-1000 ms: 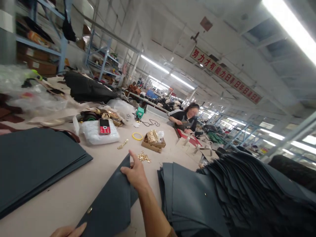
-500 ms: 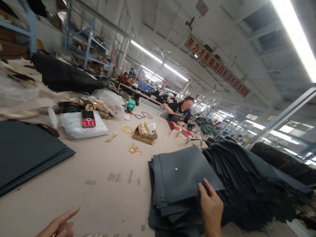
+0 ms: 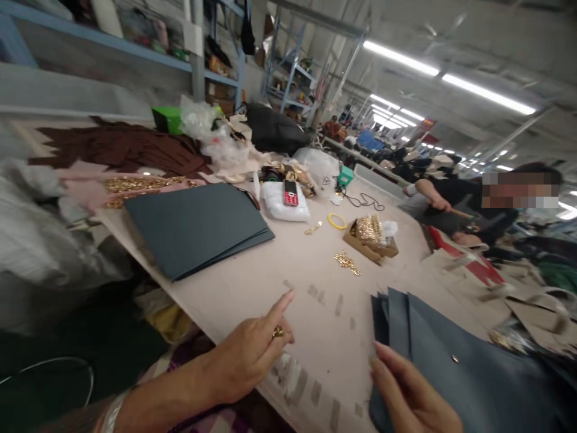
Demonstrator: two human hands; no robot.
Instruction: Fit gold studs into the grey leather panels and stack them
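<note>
My left hand (image 3: 255, 346) is over the table, its index finger stretched out and the other fingers curled around small gold metal pieces (image 3: 278, 331). My right hand (image 3: 410, 391) is at the left edge of a stack of dark blue-grey sheets (image 3: 451, 325); its thumb and fingertips are drawn together, and what they pinch, if anything, is unclear. A gold stud (image 3: 455, 359) sits on the top sheet. Beyond my hands lies a loose heap of gold pieces (image 3: 347, 263). More dark flat sheets (image 3: 202, 222) lie to the left.
A cardboard box (image 3: 365, 246) holds gold hardware. Near it lie a yellow ring (image 3: 336, 221) and a red phone (image 3: 291, 193) on a white packet (image 3: 279, 204). Brown strips (image 3: 121, 147) are piled at back left. A co-worker (image 3: 478, 207) works with a tool at the right.
The view has swung left and down. My left hand has come further into view over the table. My right hand has moved from the top sheet's right side to the stack's left edge.
</note>
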